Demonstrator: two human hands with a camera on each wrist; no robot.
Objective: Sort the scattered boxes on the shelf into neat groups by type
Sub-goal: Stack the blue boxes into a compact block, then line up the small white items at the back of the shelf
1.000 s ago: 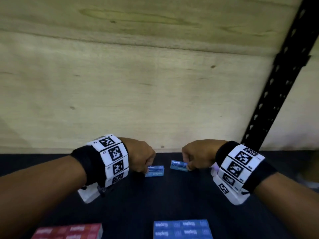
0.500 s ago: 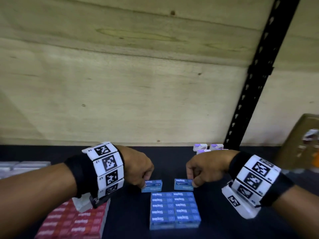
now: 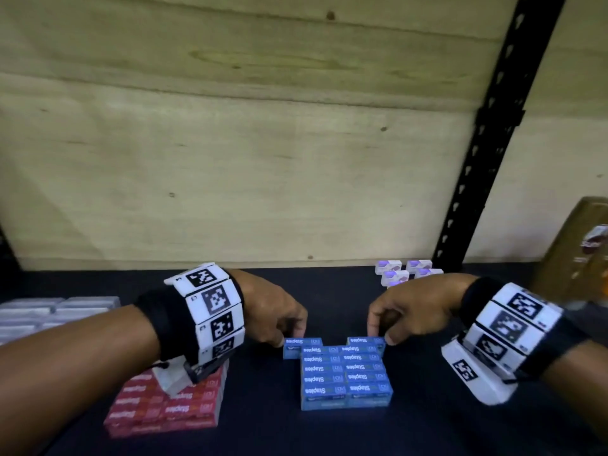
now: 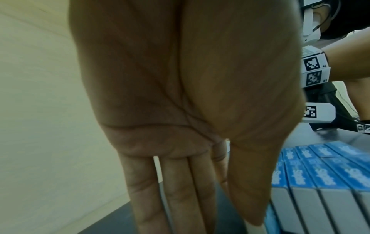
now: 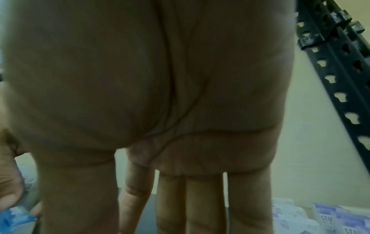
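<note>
A dark shelf backed by a wooden panel is shown. One red box block lies at left; one blue block, ten boxes counted on top, lies at centre. Two loose blue boxes are pinched at its far edge: one by the left hand, one by the right hand. Five small purple-white boxes are grouped behind.
</note>
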